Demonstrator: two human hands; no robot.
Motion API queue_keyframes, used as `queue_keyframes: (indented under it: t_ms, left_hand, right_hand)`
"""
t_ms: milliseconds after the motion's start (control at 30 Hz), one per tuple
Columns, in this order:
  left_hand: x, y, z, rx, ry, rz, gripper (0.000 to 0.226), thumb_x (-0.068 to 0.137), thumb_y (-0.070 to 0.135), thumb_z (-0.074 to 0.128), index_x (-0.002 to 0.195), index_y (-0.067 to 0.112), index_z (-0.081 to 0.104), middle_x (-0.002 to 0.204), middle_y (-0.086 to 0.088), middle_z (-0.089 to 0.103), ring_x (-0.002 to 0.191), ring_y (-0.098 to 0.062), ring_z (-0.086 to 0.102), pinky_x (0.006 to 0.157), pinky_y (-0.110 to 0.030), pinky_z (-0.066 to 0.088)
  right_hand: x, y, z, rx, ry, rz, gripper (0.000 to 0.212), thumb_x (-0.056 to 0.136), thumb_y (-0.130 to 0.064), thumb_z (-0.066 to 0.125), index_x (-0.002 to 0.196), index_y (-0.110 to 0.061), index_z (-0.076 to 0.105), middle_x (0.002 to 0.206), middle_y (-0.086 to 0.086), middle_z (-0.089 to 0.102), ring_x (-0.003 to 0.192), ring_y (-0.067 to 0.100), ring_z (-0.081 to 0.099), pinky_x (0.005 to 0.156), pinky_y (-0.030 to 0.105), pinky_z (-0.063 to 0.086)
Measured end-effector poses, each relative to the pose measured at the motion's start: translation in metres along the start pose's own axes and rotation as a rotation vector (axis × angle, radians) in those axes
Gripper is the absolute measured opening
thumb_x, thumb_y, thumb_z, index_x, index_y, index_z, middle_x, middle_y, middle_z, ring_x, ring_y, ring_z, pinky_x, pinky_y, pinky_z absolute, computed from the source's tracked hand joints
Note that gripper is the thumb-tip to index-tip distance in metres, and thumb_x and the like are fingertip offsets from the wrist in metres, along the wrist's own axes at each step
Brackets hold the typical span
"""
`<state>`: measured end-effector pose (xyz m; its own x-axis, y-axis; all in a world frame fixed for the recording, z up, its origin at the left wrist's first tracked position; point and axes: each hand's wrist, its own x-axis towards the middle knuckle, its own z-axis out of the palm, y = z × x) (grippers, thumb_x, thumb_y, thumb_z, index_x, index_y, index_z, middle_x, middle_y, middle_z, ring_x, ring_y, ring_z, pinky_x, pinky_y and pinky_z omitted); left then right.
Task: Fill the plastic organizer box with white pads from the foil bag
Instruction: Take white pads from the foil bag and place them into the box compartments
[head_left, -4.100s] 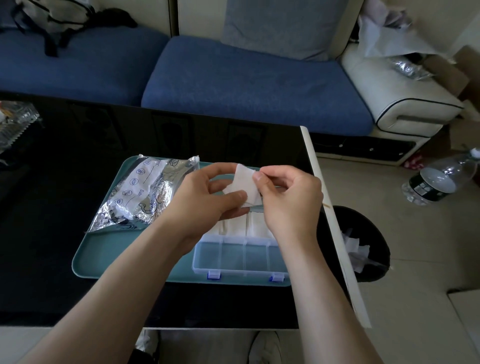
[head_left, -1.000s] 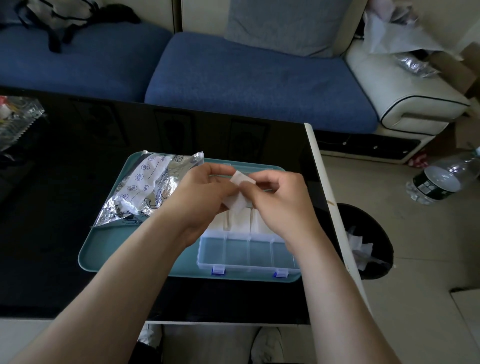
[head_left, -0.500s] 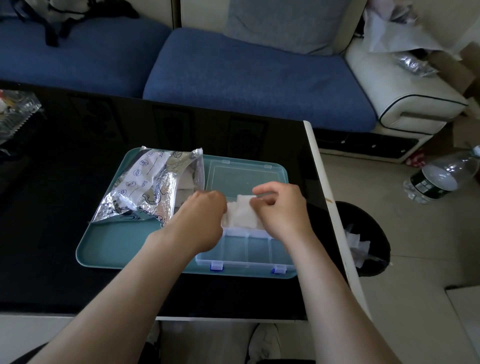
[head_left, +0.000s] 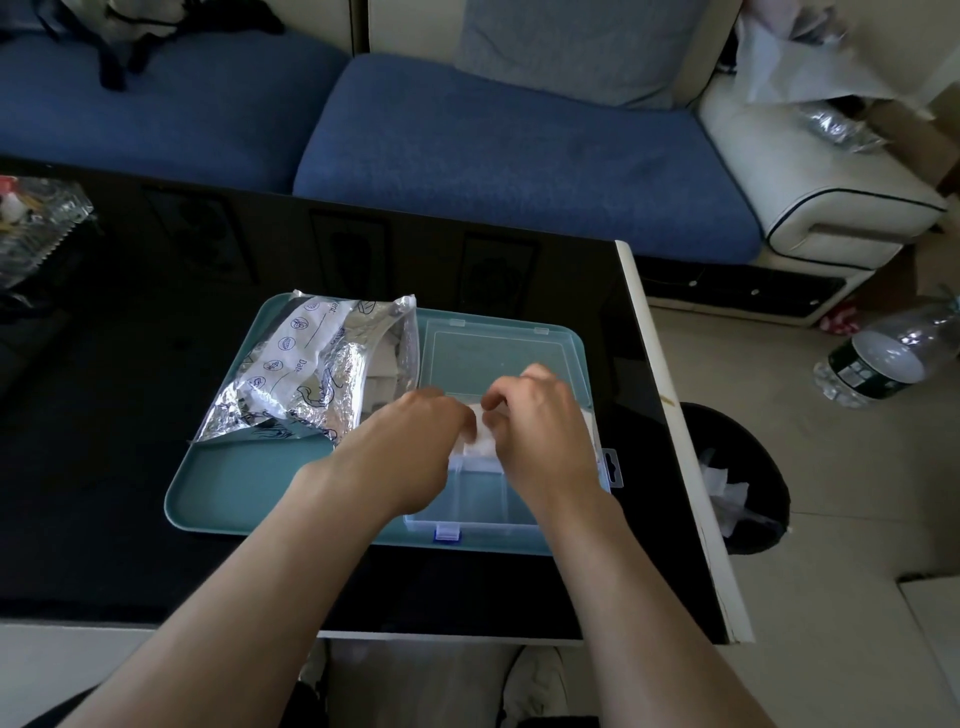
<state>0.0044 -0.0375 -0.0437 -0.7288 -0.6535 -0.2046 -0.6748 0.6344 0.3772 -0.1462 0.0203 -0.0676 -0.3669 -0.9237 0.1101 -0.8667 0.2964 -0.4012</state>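
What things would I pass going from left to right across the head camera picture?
Glass dish → foil bag → organizer box → black bin → plastic bottle on the floor.

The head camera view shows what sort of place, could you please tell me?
Most likely a home living room: a blue-cushioned sofa stands behind a glossy black coffee table, with a waste bin beside it.
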Motion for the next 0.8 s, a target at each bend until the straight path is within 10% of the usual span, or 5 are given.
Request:
queue_keyframes:
  t_ms: [200,533,667,800]
  left_hand:
    - [0.002,0.000,-0.001,-0.001,0.018,0.023,0.048,0.093,-0.004,0.060,0.129,0.026,0.070,0.127,-0.001,0.056,0.119,-0.022,0.060,0.101,-0.036,0.052]
    - [0.004,-0.013,-0.021,0.080,0.667,-0.147,0.032,0.082,-0.001,0.070,0.107,0.019,0.073,0.126,-0.011,0.048,0.111,-0.035,0.042,0.085,-0.046,0.042]
    - [0.000,-0.029,-0.023,0.041,0.592,-0.254,0.034,0.092,0.019,0.065,0.125,0.014,0.059,0.145,-0.013,0.046,0.129,-0.044,0.042,0.099,-0.057,0.042]
    - [-0.004,-0.042,-0.027,-0.119,0.614,-0.230,0.045,0.089,0.004,0.058,0.128,0.014,0.040,0.121,-0.018,0.054,0.100,-0.046,0.057,0.074,-0.051,0.047]
  right_hand:
    - [-0.003,-0.012,-0.012,-0.090,-0.207,-0.103,0.024,0.088,0.002,0.062,0.094,-0.016,0.077,0.095,0.002,0.060,0.091,0.025,0.062,0.074,0.038,0.053]
    - [-0.002,-0.017,-0.010,-0.126,-0.278,0.016,0.025,0.090,0.004,0.052,0.071,-0.012,0.056,0.072,0.003,0.050,0.073,0.034,0.055,0.058,0.031,0.039]
    - [0.002,-0.028,-0.010,0.032,-0.051,0.034,0.029,0.094,0.002,0.056,0.106,-0.010,0.079,0.102,0.008,0.076,0.093,0.027,0.073,0.080,0.041,0.063]
    - [0.006,-0.047,-0.009,0.194,0.040,-0.018,0.034,0.097,0.001,0.057,0.121,-0.012,0.077,0.113,0.005,0.077,0.102,0.020,0.072,0.090,0.036,0.061]
